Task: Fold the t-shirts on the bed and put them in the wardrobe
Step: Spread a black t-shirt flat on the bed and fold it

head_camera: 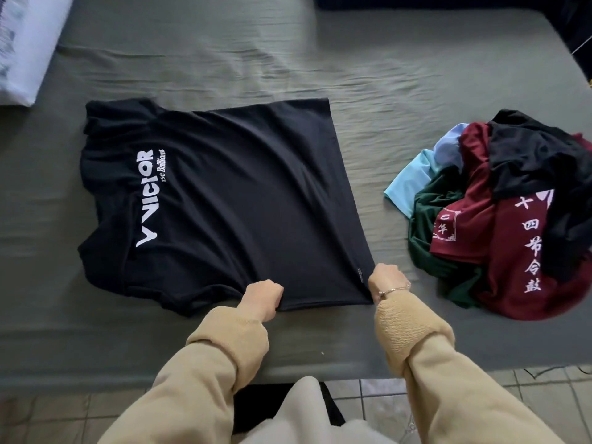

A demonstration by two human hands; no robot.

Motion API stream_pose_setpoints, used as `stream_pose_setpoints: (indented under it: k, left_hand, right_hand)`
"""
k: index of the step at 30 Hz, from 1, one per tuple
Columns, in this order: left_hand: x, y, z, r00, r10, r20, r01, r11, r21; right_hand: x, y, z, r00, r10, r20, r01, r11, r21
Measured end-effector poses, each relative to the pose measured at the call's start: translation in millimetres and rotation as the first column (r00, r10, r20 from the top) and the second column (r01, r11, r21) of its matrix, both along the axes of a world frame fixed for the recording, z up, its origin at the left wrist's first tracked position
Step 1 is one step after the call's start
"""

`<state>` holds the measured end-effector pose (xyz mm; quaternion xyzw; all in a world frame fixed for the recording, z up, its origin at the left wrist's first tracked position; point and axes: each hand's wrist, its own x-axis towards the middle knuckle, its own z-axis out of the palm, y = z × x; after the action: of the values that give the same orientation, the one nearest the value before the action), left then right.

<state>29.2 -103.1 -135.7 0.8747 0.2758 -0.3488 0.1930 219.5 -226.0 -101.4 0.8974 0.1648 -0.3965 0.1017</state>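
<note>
Fingers [275, 294] of both hands curl tight, pinching the black shirt's [230, 200] near edge, lower centre, on the bed [384, 75].

I counted one black t-shirt [237, 200] spread flat, one heap of unfolded shirts [499, 213], one pillow [28, 43], two hands.

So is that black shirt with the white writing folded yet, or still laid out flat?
Mostly spread: the black shirt lies flat on the bed, and both hands grip its near edge. Whether its sleeves are tucked in, I cannot tell.
</note>
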Motion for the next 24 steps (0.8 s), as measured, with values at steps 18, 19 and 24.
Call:
stream_pose_setpoints:
  k: [18, 19, 24]
  left_hand:
    - [85, 111, 3, 0.909, 0.271, 0.318, -0.292, 0.956, 0.018]
    - [89, 124, 1, 0.900, 0.289, 0.327, -0.312, 0.950, 0.019]
    - [108, 195, -6, 0.866, 0.308, 0.394, -0.370, 0.925, 0.089]
  right_hand:
    - [47, 110, -17, 0.998, -0.030, 0.051, 0.015, 0.962, 0.272]
    - [53, 123, -20, 0.998, -0.038, 0.048, 0.022, 0.957, 0.288]
    - [87, 191, -35, 0.991, -0.055, 0.126, 0.001, 0.919, 0.395]
